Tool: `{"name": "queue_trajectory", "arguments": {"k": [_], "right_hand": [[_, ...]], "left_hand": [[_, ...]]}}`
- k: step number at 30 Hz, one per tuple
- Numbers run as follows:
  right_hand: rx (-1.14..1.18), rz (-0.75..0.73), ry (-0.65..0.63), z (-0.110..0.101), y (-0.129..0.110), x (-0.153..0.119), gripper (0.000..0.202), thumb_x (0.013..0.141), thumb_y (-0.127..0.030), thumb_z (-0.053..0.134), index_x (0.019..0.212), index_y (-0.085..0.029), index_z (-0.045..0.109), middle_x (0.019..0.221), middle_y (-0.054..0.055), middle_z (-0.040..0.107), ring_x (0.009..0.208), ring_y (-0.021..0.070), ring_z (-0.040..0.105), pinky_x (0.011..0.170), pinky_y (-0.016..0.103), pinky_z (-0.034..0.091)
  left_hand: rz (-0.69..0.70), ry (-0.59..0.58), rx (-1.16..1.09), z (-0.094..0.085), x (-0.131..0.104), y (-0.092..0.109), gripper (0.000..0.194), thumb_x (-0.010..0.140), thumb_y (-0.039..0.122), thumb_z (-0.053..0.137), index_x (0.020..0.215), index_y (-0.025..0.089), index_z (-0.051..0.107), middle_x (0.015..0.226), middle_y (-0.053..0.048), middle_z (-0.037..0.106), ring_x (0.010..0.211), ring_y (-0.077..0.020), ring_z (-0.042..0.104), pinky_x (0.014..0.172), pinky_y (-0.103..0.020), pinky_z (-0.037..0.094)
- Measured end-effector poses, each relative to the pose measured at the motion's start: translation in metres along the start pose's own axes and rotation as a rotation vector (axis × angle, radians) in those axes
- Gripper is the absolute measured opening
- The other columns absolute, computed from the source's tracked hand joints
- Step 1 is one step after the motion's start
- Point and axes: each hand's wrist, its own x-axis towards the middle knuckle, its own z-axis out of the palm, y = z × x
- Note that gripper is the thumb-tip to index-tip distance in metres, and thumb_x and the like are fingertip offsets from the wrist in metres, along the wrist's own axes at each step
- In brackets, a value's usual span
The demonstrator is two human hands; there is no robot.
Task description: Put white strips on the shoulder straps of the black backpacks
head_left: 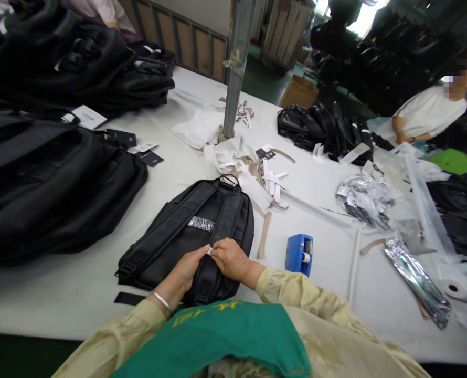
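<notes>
A black backpack (174, 247) lies on the table in front of me, its two shoulder straps facing up. A strip of shiny silver wrap (202, 224) shows between the straps. My left hand (186, 270) is closed on the right-side shoulder strap (207, 273), thumb on top and the other fingers mostly hidden. Against the same strap, my right hand (230, 259) is closed in a pinch. A small white piece (209, 251), perhaps a strip of tape or a label, shows between the two hands' fingertips.
Black bags (52, 184) are piled at left, with more (324, 128) at back right. A blue tape dispenser (298, 254) stands right of the backpack. Paper scraps (263, 184) lie near a metal post (235, 79). A silver packet (416, 281) lies at right; another person (430, 113) is beyond.
</notes>
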Motion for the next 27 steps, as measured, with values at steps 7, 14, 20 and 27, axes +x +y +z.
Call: {"name": "queue_trajectory", "arguments": {"k": [7,14,20,27], "right_hand": [[-0.004,0.278,0.027,-0.006,-0.015,0.000,0.032,0.088,-0.034,0.065,0.113,-0.015,0.063,0.113,0.012,0.060,0.103,0.0252,0.052,0.088,0.038,0.042],[-0.095,0.271,-0.108,-0.010,-0.010,0.010,0.021,0.090,-0.034,0.061,0.098,-0.015,0.068,0.101,0.010,0.061,0.095,0.0231,0.052,0.083,0.036,0.042],[-0.198,0.244,-0.107,-0.009,-0.019,0.007,0.023,0.096,-0.032,0.051,0.101,-0.015,0.066,0.108,0.013,0.062,0.103,0.0253,0.053,0.087,0.041,0.043],[-0.033,0.383,0.305,-0.067,0.002,-0.075,0.044,0.088,-0.027,0.061,0.130,-0.018,0.057,0.133,0.015,0.058,0.123,0.0267,0.051,0.104,0.044,0.040]], "left_hand": [[0.045,0.009,0.179,-0.004,0.004,0.000,0.047,0.056,0.048,0.083,0.083,0.010,0.075,0.075,-0.009,0.075,0.074,-0.0244,0.069,0.070,-0.032,0.053],[-0.037,-0.043,0.103,-0.004,0.003,0.004,0.033,0.058,0.034,0.085,0.079,0.011,0.073,0.073,-0.010,0.075,0.072,-0.0222,0.070,0.070,-0.030,0.056],[0.017,0.010,0.162,0.001,0.011,0.003,0.025,0.059,0.030,0.083,0.072,0.011,0.072,0.070,-0.010,0.074,0.069,-0.0214,0.069,0.068,-0.030,0.056],[0.044,0.113,0.305,0.005,0.009,0.006,0.013,0.069,0.023,0.075,0.076,0.013,0.072,0.071,-0.009,0.074,0.065,-0.0225,0.069,0.062,-0.031,0.056]]}}
